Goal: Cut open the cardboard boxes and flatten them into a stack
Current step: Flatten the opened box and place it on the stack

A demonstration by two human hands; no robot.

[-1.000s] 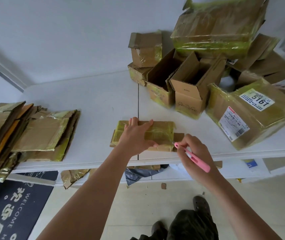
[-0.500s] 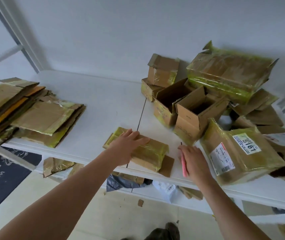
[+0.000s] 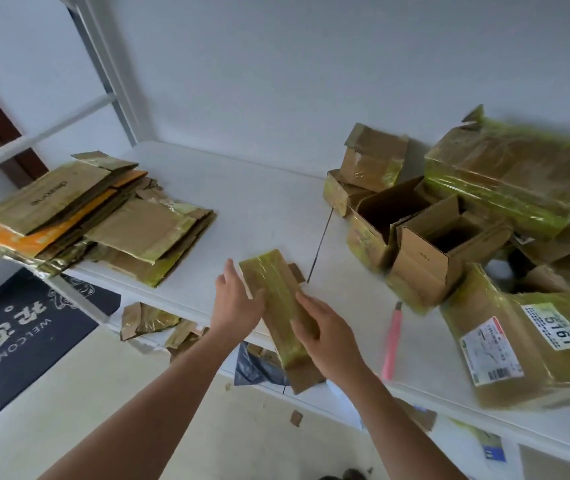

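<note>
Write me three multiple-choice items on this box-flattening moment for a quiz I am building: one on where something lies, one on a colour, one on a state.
1. Where does the flattened stack lie on the table?
A. at its left end
B. at its right end
C. under the knife

2. What colour is the knife?
A. blue
B. pink
C. black

3. How is the small taped box held?
A. by the left hand alone
B. by no hand
C. between both hands

Answers:
1. A, the stack sits at the left end, and the uncut boxes are piled at the right.
2. B, its handle is pink against the white table.
3. C, the left hand and the right hand each touch a side of it.
</note>
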